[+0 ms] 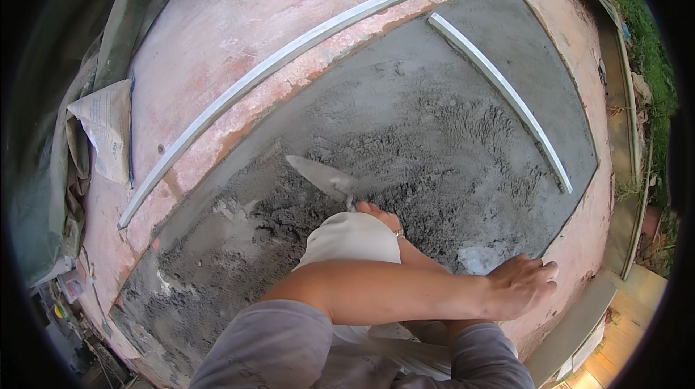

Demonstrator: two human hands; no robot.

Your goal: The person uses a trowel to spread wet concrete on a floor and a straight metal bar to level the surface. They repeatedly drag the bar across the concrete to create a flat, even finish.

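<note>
My right hand [380, 217] is closed on the handle of a pointed trowel [318, 172], whose blade lies on wet grey mortar [434, 136], rough and lumpy around it. A pale cloth-covered shape [347, 237], seemingly my knee, partly hides that hand and arm. My left forearm crosses over toward the lower right, where my left hand [523, 284] is curled near the pink border [572, 240]; what it holds, if anything, is hidden. A straight metal bar [499, 99] lies on the smoother mortar at the upper right.
A long metal bar [311, 34] runs along the pink ledge [203, 49]. At the left are a crumpled tarp [108, 49] and a pale sack [105, 125]. Grass [655, 85] and a channel edge [619, 136] line the right; wooden boards [630, 316] sit at lower right.
</note>
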